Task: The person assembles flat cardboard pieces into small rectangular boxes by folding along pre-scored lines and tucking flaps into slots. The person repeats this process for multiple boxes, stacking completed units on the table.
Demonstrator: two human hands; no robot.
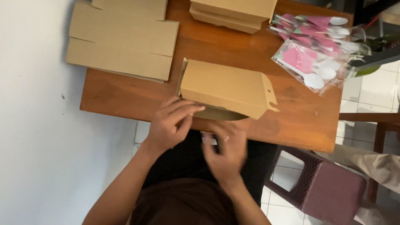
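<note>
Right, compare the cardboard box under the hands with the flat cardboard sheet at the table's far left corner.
The cardboard box is folded up into a hollow shape; the flat cardboard sheet lies unfolded. The box sits at the near table edge with the left hand on it and the right hand just below; the sheet lies untouched and overhangs the table. Both are plain brown cardboard.

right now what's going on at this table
A person works on a half-folded cardboard box at the near edge of a wooden table. The left hand rests its fingers on the box's near edge; the right hand, blurred, is just below it. Flat cardboard, finished boxes and bagged spoons lie farther back.
</note>
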